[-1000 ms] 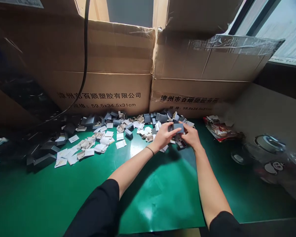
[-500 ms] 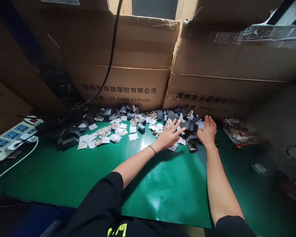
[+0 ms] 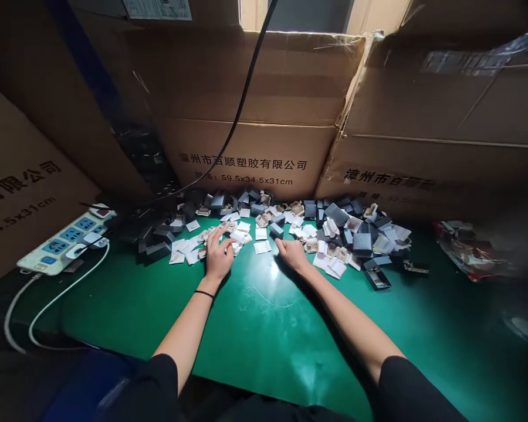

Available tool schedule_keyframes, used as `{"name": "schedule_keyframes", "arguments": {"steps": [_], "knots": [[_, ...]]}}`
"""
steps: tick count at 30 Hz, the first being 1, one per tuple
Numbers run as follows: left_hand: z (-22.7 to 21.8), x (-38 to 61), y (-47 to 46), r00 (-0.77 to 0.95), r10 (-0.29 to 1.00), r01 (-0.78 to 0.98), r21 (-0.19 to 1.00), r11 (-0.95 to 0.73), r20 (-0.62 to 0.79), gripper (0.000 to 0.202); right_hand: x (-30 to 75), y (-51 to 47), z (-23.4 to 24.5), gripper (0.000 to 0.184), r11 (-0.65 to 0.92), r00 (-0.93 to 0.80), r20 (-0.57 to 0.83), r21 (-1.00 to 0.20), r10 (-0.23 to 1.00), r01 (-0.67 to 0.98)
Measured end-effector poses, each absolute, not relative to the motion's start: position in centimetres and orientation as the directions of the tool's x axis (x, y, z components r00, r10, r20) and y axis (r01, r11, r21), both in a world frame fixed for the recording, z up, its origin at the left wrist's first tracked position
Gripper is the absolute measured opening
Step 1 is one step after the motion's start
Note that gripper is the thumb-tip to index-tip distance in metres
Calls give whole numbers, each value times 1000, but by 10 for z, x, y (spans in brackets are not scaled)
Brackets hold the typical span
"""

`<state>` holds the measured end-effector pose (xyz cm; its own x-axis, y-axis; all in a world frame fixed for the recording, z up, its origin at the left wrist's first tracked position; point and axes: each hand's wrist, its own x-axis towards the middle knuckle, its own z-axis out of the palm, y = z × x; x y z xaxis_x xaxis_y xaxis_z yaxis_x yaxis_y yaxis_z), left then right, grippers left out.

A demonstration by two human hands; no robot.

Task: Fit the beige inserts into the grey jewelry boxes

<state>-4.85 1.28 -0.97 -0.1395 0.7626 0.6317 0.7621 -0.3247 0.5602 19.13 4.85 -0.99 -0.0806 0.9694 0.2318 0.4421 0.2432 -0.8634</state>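
Note:
A scatter of small grey boxes (image 3: 361, 241) and white paper cards (image 3: 261, 247) lies along the back of the green table mat (image 3: 268, 328). My left hand (image 3: 217, 255) reaches into the white cards at the left of the pile, fingers spread and touching them. My right hand (image 3: 293, 253) rests on the mat near a small grey box (image 3: 276, 230), fingers curled loosely with nothing visible in them. An open dark tray-like box (image 3: 377, 278) lies to the right of that hand.
Large cardboard cartons (image 3: 264, 117) wall in the back and left of the table. A white power strip (image 3: 66, 240) with a cable sits at the left. A black cable (image 3: 242, 105) hangs down in front of the cartons. Packaged items (image 3: 470, 255) lie at the right.
Both hands let go of the grey box they held and moved left across the pile. The view has swung left, bringing the power strip into sight.

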Motion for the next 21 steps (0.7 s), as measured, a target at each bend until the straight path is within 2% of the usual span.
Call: {"name": "schedule_keyframes", "arguments": {"steps": [3,5,7,9,11,13,18,21], "knots": [[-8,-39,4,-214,785,679,666,-309,582,20,185,63,-7,44,259,-51,284,-767,957,587],[-7,-22,1,-209,846,555,772,-311,491,19,183,69,-6,35,230,-3,313,-690,950,686],[-8,-2,1,-131,935,336,902,-271,330,17,183,71,-9,27,187,17,305,-624,952,759],[-9,16,3,-40,994,37,994,-104,106,23,183,70,-13,22,185,-25,282,-556,959,810],[-10,28,6,47,994,-233,967,105,-97,35,181,64,-18,14,250,-114,280,-522,953,816],[-11,32,8,108,974,-387,894,226,-199,43,178,55,-21,13,360,-231,304,-493,924,792],[-10,24,18,38,976,-469,859,208,-216,49,163,34,-24,19,618,-533,320,-491,783,613],[-8,20,36,-12,975,-538,823,182,-224,41,158,35,-24,21,578,-490,309,-501,815,644]]}}
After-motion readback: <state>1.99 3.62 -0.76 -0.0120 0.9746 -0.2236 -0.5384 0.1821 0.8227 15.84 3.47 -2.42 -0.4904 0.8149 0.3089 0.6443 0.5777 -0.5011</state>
